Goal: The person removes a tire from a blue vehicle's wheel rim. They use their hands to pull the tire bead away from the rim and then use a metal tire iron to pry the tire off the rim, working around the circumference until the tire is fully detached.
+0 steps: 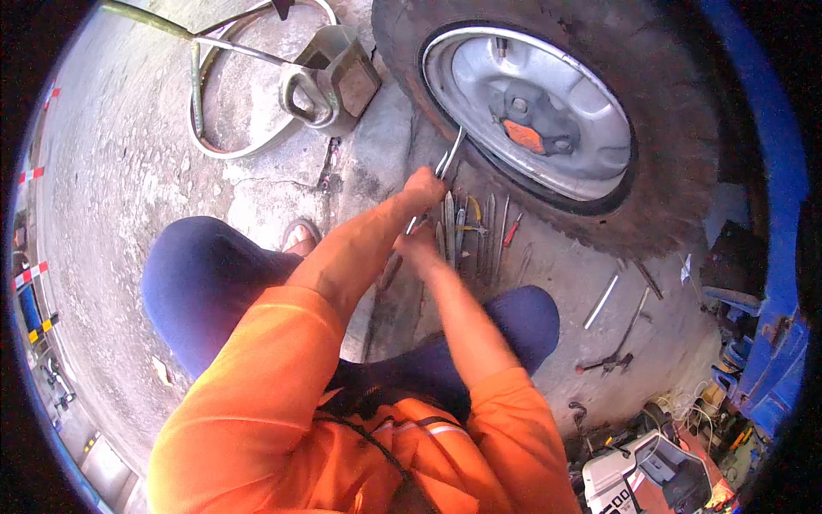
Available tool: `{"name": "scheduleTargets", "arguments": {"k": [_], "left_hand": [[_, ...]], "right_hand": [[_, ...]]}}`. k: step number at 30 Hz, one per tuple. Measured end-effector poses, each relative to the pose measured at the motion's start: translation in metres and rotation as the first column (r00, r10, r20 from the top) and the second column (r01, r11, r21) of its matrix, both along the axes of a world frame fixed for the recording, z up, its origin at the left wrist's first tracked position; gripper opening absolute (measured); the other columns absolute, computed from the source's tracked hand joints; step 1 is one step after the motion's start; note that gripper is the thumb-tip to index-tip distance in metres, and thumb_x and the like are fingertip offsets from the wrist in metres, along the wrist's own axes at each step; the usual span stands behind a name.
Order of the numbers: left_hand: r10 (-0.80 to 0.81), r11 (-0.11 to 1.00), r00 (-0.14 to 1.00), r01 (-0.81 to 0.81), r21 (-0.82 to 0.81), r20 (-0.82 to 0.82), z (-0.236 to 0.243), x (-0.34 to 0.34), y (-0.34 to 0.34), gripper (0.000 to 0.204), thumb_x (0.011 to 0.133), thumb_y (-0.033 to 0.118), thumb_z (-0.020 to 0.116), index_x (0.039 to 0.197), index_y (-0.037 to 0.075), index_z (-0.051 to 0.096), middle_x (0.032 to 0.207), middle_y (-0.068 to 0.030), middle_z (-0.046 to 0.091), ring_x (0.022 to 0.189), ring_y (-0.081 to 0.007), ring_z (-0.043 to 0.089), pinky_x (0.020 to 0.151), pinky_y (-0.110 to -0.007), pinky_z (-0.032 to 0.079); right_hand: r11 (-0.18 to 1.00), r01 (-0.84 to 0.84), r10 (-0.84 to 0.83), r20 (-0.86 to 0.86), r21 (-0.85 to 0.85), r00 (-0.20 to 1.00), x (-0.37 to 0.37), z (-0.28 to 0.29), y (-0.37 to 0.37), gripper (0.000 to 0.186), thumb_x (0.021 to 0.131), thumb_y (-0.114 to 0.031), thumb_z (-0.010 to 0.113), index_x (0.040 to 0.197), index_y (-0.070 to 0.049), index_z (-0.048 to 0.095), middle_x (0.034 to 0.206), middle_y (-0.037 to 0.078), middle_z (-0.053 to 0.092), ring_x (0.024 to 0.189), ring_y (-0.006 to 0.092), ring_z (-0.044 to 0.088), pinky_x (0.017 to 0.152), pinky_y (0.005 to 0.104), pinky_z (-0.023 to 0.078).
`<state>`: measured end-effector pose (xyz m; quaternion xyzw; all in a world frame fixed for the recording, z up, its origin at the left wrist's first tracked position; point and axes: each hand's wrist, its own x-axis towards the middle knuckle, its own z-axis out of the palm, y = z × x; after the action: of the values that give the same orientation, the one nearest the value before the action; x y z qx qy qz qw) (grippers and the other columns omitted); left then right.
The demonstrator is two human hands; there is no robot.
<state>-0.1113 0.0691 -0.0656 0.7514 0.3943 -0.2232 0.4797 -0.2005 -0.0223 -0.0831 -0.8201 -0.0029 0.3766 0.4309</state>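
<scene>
The left hand [423, 188] and right hand [416, 243] wrap their fingers round a metal bar [455, 151], its tip at the wheel's [591, 94] lower-left edge. Concrete floor [98, 257] stretches leftward; hand tools [491, 230] lie close rightward.

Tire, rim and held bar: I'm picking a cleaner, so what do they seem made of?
Tire: probably rubber, given its dull, dark, ridged surface. Rim: likely metal, perhaps silver-painted, given its soft grey sheen. Bar: seemingly steel, given its bright shine; plated or bare, I can't tell.
</scene>
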Motion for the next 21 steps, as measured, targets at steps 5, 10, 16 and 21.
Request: {"name": "scheduleTargets", "arguments": {"k": [5, 10, 16, 21], "left_hand": [[0.127, 0.954, 0.985, -0.089, -0.286, 0.116, -0.001, -0.007, 0.019, 0.032, 0.081, 0.028, 0.065, 0.089, -0.003, 0.065, 0.072, -0.0121, 0.062, 0.059, -0.0228, 0.058, 0.055, -0.041, 0.048], [0.414, 0.54, 0.886, -0.422, -0.728, -0.207, 0.011, 0.0, 0.024, 0.05, 0.089, 0.055, 0.049, 0.075, 0.008, 0.057, 0.069, -0.0075, 0.057, 0.06, -0.0224, 0.054, 0.057, -0.043, 0.046], [0.301, 0.789, 0.953, -0.228, -0.571, 0.035, 0.001, -0.009, 0.012, 0.016, 0.085, 0.016, 0.063, 0.09, 0.0, 0.064, 0.069, -0.0083, 0.057, 0.063, -0.0241, 0.06, 0.054, -0.042, 0.054], [0.217, 0.925, 0.965, -0.154, -0.347, 0.15, -0.02, -0.019, 0.013, 0.026, 0.086, 0.027, 0.061, 0.092, 0.002, 0.065, 0.078, -0.0156, 0.065, 0.076, -0.0276, 0.066, 0.066, -0.043, 0.053]], "right_hand": [[0.982, 0.115, -0.116, 0.005, -0.151, 0.993, -0.025, 0.045, 0.022, 0.057, 0.086, -0.024, 0.057, 0.127, 0.007, 0.034, 0.118, 0.03, 0.051, 0.104, 0.041, 0.055, 0.09, 0.0432, 0.044], [0.988, -0.053, 0.041, -0.084, -0.146, 0.996, -0.011, 0.058, -0.035, 0.023, 0.087, -0.016, 0.051, 0.102, 0.001, 0.052, 0.078, 0.014, 0.058, 0.07, 0.0222, 0.061, 0.06, 0.0371, 0.049], [0.594, -0.486, 0.683, 0.082, -0.641, 0.726, 0.067, 0.276, -0.113, 0.014, 0.087, -0.015, 0.051, 0.096, -0.004, 0.052, 0.081, 0.025, 0.063, 0.079, 0.0401, 0.064, 0.066, 0.0509, 0.049], [0.451, -0.078, 0.88, 0.458, -0.889, -0.126, 0.142, 0.369, -0.098, 0.019, 0.081, -0.007, 0.055, 0.1, -0.008, 0.055, 0.104, 0.01, 0.057, 0.088, 0.0263, 0.059, 0.069, 0.0392, 0.049]]}}
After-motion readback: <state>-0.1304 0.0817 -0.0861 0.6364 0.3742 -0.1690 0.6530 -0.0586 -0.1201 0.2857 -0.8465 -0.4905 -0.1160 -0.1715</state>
